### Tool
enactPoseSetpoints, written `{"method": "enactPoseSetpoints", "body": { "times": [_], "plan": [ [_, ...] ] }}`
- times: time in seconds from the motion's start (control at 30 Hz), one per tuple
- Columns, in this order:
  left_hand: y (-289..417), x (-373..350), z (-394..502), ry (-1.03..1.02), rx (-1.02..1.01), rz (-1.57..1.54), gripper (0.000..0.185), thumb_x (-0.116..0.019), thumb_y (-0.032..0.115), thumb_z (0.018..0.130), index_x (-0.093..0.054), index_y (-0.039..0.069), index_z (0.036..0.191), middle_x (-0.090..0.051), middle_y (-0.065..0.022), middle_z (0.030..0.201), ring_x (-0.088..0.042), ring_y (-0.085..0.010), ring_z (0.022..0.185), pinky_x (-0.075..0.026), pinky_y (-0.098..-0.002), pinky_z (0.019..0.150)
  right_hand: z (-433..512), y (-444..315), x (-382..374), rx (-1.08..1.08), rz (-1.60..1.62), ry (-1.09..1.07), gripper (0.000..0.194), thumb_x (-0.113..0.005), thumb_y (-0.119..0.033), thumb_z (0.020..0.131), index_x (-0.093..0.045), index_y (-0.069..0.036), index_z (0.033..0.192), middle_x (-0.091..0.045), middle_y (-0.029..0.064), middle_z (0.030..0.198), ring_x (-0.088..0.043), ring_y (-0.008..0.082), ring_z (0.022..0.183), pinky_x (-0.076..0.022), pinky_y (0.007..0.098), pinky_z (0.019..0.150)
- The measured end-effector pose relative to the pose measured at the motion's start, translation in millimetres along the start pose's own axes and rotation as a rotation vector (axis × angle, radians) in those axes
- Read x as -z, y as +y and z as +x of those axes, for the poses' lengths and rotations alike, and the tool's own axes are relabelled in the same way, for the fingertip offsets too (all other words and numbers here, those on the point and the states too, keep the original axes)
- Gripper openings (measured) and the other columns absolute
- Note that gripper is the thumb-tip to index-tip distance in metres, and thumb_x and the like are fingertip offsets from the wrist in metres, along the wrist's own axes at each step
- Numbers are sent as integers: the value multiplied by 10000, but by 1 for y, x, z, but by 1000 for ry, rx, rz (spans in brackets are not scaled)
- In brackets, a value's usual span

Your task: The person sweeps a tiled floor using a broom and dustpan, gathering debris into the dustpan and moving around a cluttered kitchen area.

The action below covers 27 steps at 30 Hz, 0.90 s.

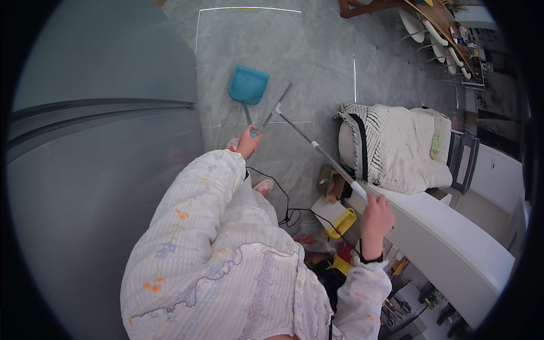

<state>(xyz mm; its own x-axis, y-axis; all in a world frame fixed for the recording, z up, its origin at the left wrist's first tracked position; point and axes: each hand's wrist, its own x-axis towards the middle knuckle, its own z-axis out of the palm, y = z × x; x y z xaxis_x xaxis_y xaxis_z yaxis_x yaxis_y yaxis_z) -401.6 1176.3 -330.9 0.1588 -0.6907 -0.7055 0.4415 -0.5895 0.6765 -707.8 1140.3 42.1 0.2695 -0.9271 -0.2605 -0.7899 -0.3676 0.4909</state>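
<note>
My left hand (250, 141) is closed around the handle of a blue plastic dustpan (250, 84). The pan lies ahead of me over the grey floor, its wide lip facing away, with a few thin dark bits in it. At the right, my right hand (377, 217) grips the white end of a long pole. This belongs to a floor squeegee (297, 129) with a thin, straight head (278, 105). The head is just right of the dustpan, apart from it, and slants across the floor.
A grey refrigerator (106, 170) stands close on my left. On my right is a white counter (450, 229) with a striped blanket (399, 148) beyond it. A black cable (288, 204), a cardboard box (330, 182) and a yellow bag (340, 223) lie near my feet.
</note>
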Motion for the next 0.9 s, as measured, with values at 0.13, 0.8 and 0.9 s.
{"method": "enactPoseSetpoints", "body": {
  "times": [0.13,0.8,0.9],
  "plan": [
    [-2,-2,3,-7,7,1,332,-643,131,864,-433,80,1117,-493,-19,663,-432,-110,405,-332,-306,369,30,-46,-37,-15,-136,28,75,-612,-157,806,-629,-153,879,-537,13,890,-584,182,822,-508,323,571],
    [-11,-11,8,8,-31,-43,281,-622,121,876,-426,100,1075,-485,-21,699,-435,-106,411,-349,-297,367,-64,-84,-77,-247,454,-456,391,-600,-316,880,-566,-187,1247,-685,150,823,-663,353,742,-506,468,634],
    [-13,-16,9,11,-26,-33,280,-619,121,879,-422,97,1076,-487,-22,710,-433,-105,413,-350,-294,372,-41,-84,-59,-169,456,-405,409,-601,-292,877,-561,-192,1271,-675,142,784,-658,343,700,-500,458,597]
  ]
}}
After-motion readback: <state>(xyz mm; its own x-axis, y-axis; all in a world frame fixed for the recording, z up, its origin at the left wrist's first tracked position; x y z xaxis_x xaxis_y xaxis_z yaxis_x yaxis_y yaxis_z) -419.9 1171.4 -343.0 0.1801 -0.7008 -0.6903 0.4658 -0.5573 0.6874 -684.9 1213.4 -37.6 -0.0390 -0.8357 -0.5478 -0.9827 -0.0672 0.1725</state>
